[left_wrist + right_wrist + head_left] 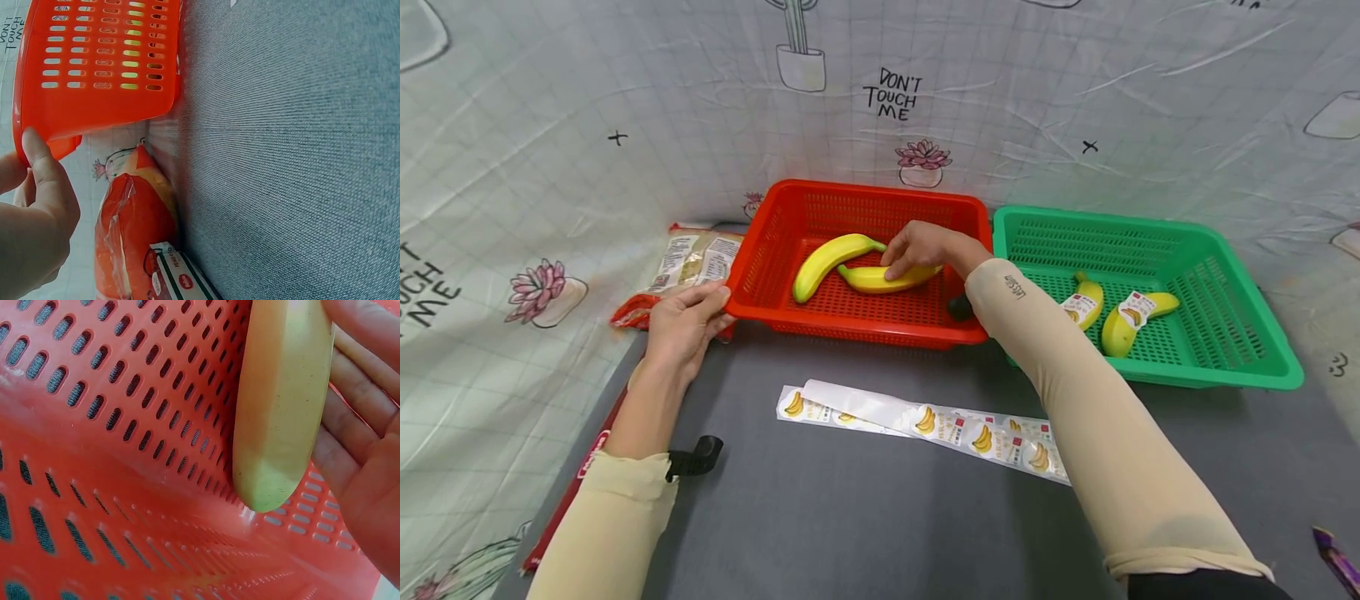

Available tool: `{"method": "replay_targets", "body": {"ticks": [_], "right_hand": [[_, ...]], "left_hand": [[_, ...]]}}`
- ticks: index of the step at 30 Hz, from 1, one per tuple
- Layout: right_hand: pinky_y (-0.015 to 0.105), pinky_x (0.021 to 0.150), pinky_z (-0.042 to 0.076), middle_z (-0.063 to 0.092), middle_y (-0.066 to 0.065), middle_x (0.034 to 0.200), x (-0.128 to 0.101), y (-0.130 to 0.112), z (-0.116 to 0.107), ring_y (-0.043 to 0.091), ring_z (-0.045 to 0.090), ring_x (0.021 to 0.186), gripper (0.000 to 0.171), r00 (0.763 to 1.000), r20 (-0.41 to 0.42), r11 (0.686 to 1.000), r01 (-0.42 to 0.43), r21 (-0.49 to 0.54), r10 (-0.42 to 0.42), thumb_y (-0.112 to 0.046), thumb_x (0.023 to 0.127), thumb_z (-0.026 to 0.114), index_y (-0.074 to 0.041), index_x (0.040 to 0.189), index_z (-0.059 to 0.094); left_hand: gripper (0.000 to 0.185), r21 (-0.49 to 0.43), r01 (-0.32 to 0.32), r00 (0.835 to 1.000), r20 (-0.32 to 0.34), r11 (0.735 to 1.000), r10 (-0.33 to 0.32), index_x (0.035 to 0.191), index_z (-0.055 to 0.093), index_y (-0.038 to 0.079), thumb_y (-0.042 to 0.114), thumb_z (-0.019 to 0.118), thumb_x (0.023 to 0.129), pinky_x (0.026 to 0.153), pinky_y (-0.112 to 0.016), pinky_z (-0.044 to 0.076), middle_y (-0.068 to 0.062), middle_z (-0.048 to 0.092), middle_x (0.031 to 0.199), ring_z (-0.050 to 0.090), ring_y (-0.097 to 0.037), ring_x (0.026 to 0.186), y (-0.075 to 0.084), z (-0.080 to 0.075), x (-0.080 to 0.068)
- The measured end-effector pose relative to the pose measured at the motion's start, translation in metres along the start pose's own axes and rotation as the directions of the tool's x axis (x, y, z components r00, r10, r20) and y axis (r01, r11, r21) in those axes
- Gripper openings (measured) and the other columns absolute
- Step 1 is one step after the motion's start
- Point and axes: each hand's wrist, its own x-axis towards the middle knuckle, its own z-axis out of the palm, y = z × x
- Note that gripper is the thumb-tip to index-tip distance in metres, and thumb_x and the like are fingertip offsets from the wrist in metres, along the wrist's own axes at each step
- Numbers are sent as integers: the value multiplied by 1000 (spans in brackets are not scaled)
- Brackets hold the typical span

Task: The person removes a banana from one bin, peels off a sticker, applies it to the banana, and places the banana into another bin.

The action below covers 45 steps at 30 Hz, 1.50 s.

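A red basket [857, 333] [100, 62] [125, 425] stands at the back of the grey table and holds two yellow bananas without stickers. My right hand [925, 246] [362, 456] reaches into it and curls its fingers over the nearer banana [868, 281] [281, 406], which lies on the basket floor. The other banana [827, 262] lies just left of it, untouched. My left hand [688, 321] [37, 206] grips the basket's front left corner, thumb on the rim.
A green basket [1225, 375] to the right holds two stickered bananas [1086, 302] [1131, 321]. A strip of banana stickers [925, 421] lies on the table in front. A snack packet [688, 267] [134, 231] lies left of the red basket. A printed cloth backs the table.
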Motion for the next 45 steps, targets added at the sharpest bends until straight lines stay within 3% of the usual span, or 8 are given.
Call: {"method": "replay_targets", "body": {"ticks": [9,16,23,29,33,38,45], "right_hand": [[41,113,43,67,9,136,-22,11,-4,24,53,122,37,998,-62,1000,-16,10,16,-27,93,75,-11,126,73],[37,103,48,71,11,129,-52,9,-12,25,59,116,37,990,-130,998,56,1,-55,-28,93,75,-11,126,73],[29,89,49,74,9,121,-103,-7,-28,22,63,105,35,959,-236,986,165,26,-154,-28,93,76,-11,123,74],[26,82,51,74,7,113,-164,-11,-30,20,62,98,31,930,-323,977,204,56,-176,-27,92,77,-13,119,76],[26,80,54,75,5,109,-211,-4,-12,19,65,95,27,917,-349,972,227,55,-194,-23,90,79,-15,116,77],[27,82,56,76,0,104,-261,8,33,16,68,94,27,905,-345,956,287,62,-250,-22,88,81,-18,114,78],[28,75,56,74,-10,101,-292,32,109,11,64,88,30,896,-366,945,308,106,-251,-31,80,87,-27,108,78]], "left_hand": [[5,-19,12,1000,15,1000,-11,93,77,15,11,75,91,64,-18,58,5,71,91,66,-8,66,-3,16,0],[4,1,28,999,15,1000,-28,93,77,16,13,76,92,64,-18,58,5,69,93,66,-8,65,-4,23,3],[3,-12,27,999,17,1000,-27,94,76,15,13,75,92,64,-18,58,4,66,99,65,-8,67,-1,22,8],[4,-35,22,1000,-4,999,-22,95,76,15,13,74,93,64,-18,58,3,66,102,65,-9,70,-3,19,8],[4,-46,36,999,-17,998,-37,95,77,16,14,75,92,64,-18,58,5,66,103,65,-9,69,-5,15,5],[9,-69,51,998,-24,996,-53,99,77,15,16,77,90,65,-18,58,4,68,102,66,-9,69,-7,10,2],[20,-134,66,995,-60,989,-75,106,78,12,16,81,87,64,-20,59,4,68,104,67,-11,69,-8,5,-4]]}}
